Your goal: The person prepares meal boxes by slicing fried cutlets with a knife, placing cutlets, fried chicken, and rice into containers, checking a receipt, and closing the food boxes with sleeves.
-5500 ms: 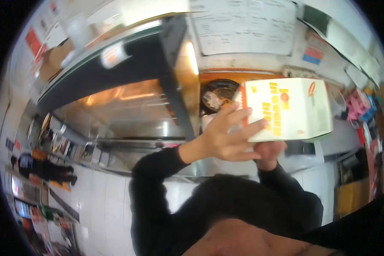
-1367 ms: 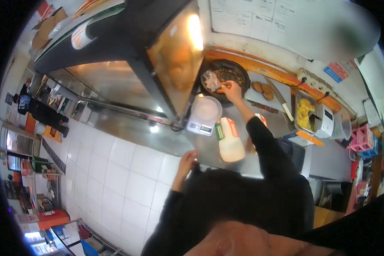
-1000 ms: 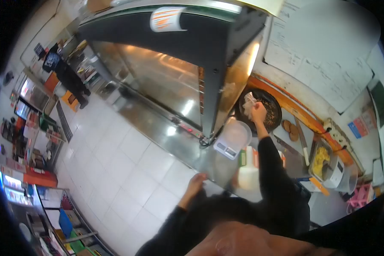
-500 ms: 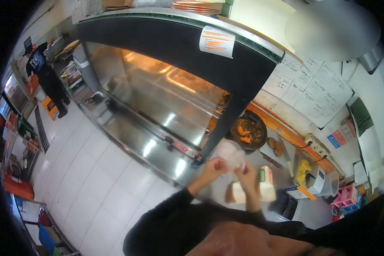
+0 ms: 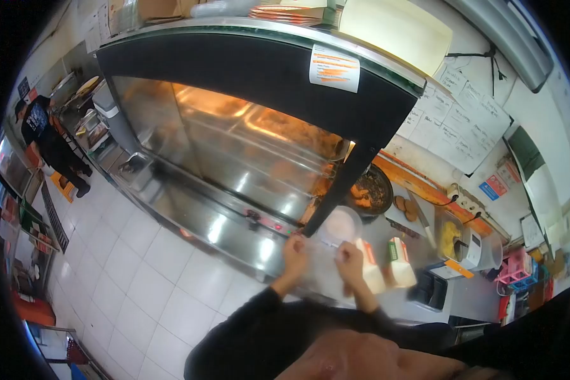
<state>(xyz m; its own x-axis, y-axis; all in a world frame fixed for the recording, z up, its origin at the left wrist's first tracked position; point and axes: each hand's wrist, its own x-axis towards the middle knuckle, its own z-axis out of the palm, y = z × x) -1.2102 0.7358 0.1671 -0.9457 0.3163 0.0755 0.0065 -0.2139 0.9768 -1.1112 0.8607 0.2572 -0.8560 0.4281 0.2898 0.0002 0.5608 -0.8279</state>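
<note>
My left hand (image 5: 294,258) is closed in a pinch beside the front rail of the heated display cabinet. My right hand (image 5: 351,263) is closed too, a short way to its right, in front of a round translucent tub (image 5: 341,225) with pale pinkish contents. A faint see-through sheet, possibly thin plastic, seems to span the space between both hands, but blur hides what the fingers hold. Just right of my right hand stands a white carton (image 5: 370,271) with an orange mark. Beside it is a second white carton (image 5: 401,266) with a green label.
The cabinet (image 5: 234,158) fills the middle. Behind the tub sits a dark pan (image 5: 377,193) of orange food. A knife (image 5: 424,221) lies by brown patties (image 5: 405,208). A yellow-filled container (image 5: 449,237) stands further right. Another person (image 5: 50,142) works at far left.
My hands have moved apart, the left one going left. The translucent tub, earlier largely covered by blurred pale material at my fingers, now shows plainly. The camera view has shifted slightly.
</note>
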